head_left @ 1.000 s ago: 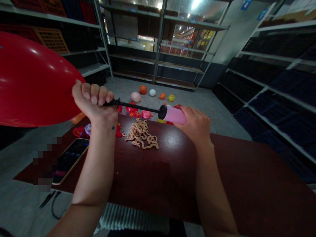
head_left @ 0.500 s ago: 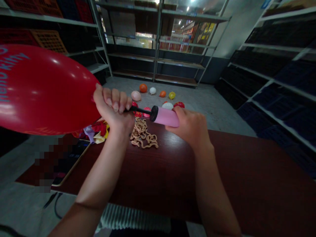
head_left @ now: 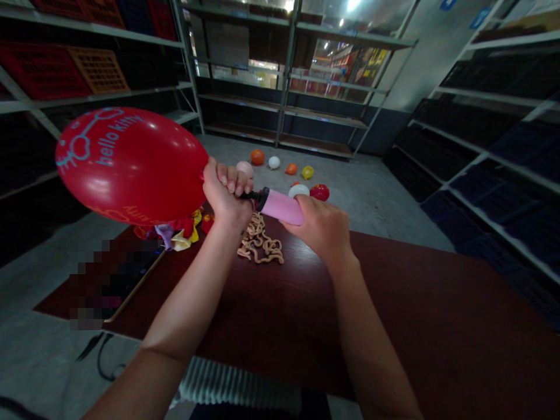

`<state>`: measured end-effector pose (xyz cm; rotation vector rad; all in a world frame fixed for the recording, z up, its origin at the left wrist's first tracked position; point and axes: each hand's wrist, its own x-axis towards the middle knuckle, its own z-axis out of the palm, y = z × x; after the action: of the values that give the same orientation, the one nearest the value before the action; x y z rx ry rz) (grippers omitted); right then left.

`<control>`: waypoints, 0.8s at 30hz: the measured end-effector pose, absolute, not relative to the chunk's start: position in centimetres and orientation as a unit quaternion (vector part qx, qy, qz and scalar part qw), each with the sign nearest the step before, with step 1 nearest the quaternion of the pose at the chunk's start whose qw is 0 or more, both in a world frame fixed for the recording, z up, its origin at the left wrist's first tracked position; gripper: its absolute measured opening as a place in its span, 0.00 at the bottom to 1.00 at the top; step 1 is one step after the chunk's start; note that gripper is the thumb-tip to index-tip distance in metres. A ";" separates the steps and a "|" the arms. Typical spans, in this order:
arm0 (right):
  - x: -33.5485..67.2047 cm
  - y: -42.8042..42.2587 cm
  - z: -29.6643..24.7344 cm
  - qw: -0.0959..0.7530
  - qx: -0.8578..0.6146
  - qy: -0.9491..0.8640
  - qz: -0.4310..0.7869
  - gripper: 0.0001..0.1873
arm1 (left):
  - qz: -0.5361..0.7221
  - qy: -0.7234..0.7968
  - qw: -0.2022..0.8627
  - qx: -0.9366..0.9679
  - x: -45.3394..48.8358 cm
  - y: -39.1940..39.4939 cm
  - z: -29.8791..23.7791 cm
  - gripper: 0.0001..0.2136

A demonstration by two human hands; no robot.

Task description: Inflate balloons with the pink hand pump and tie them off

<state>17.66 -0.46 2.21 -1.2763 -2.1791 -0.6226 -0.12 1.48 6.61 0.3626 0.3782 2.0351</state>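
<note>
A big red balloon [head_left: 144, 175] printed with "hello kitty" sticks out to the left of my left hand [head_left: 230, 189]. That hand is closed around the balloon's neck and the end of a balloon pump [head_left: 282, 206]; its fingers hide the joint between them. The pump has a pink barrel and a black collar, with a short length of black rod showing. My right hand [head_left: 321, 227] is wrapped around the barrel's other end. Below the pump, a tangle of tan, uninflated long balloons [head_left: 262, 245] lies on the dark table [head_left: 280, 315].
Flat coloured balloons [head_left: 179, 236] lie under the red one, near a dark tablet-like device [head_left: 135, 280] at the table's left. Several inflated balloons, among them an orange one [head_left: 257, 157], rest on the floor beyond. Shelves [head_left: 284, 111] with crates [head_left: 98, 70] stand around.
The pump's barrel has slid towards my left hand, so less black rod shows. The camera view has shifted, and the red balloon now appears further right and more fully in view.
</note>
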 end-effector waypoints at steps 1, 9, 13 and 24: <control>17.7 -0.3 2.1 0.267 -0.471 -0.808 -0.233 0.17 | 0.843 0.151 0.493 0.153 -0.3 1.7 6.5 0.27; 19.3 1.2 1.2 0.275 -0.462 -0.801 -0.263 0.16 | 0.853 0.164 0.484 0.102 -3.1 1.7 7.2 0.25; 20.8 1.8 1.3 0.273 -0.470 -0.798 -0.259 0.17 | 0.861 0.151 0.476 0.102 -4.7 1.3 7.8 0.24; 22.4 0.7 2.8 0.274 -0.490 -0.807 -0.183 0.18 | 0.879 0.120 0.426 0.179 -5.9 -1.1 9.4 0.23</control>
<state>22.37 0.71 2.78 -1.3182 -2.1714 -0.4924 -5.90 -1.07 9.43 0.4461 0.3003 2.1959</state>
